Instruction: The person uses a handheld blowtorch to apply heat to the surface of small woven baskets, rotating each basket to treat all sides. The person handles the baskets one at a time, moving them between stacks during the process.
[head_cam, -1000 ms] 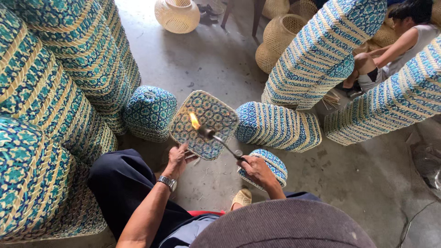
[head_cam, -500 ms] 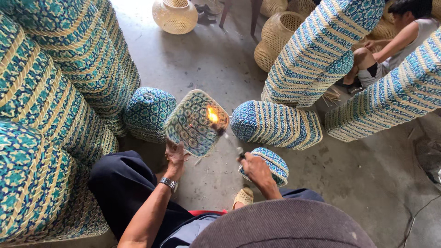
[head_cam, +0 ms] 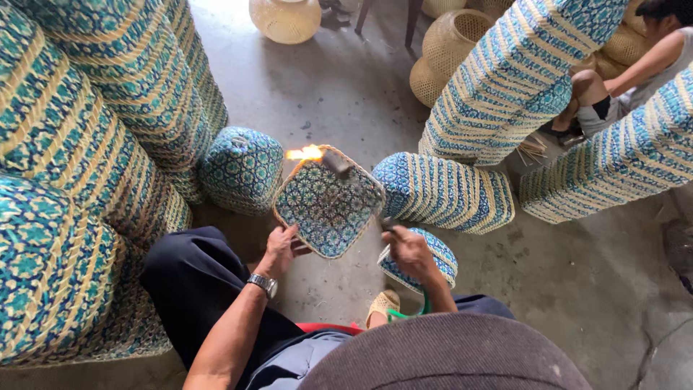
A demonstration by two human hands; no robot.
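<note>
A: Item one, centre of frame?

B: Woven basket, blue-and-teal flower pattern, pale rim, held tilted with its base to the camera. Left hand closed on its lower left rim; wristwatch on that arm.

A: Item two?

B: Torch, a thin metal rod running from the right hand up across the basket's face. Right hand wrapped round its lower end. Flame burns at the basket's upper left rim.

A: Surroundings?

B: Tall stacks of nested patterned baskets fill the left of the frame. One rounded basket stands just left of the held one. A stack lying on its side sits just right of it; a small basket lies on the concrete floor partly behind the right hand. Two more leaning stacks occupy the upper right.

A: Anything else?

B: Plain natural-coloured baskets and a pale round jar along the top edge. Another person sits in the upper right corner, partly hidden by the stacks.
</note>
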